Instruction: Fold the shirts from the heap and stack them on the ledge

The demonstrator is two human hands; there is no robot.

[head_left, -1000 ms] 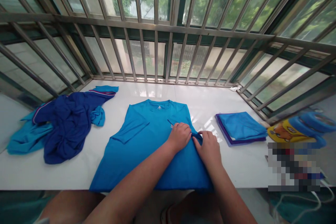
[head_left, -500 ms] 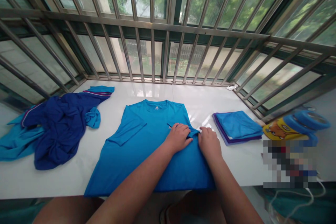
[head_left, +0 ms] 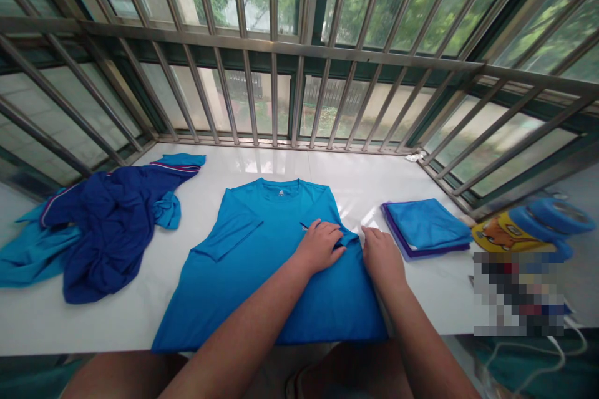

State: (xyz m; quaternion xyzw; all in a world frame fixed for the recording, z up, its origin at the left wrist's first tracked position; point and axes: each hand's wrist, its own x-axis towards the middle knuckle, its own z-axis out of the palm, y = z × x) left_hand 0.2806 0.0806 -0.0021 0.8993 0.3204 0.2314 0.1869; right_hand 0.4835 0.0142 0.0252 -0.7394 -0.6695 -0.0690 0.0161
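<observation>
Blue T-shirt (head_left: 276, 287) lay flat on white surface (head_left: 262, 168), right side folded inward. On fold (head_left: 349, 238), left hand (head_left: 319, 247) curled, grip unclear; right hand (head_left: 382, 260) open beside it, fingers (head_left: 370, 235) spread. Pixelated patch (head_left: 518, 293) hid items at right.

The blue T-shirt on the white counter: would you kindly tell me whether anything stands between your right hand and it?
Nothing visible does; the right hand lies directly against the blue T-shirt at its folded edge.

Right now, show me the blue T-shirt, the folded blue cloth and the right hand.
Blue T-shirt (head_left: 276, 215): head view, on the chest below the collar.
Folded blue cloth (head_left: 427, 223): head view, on its top face.
Right hand (head_left: 384, 257): head view, on the back of the hand.
</observation>
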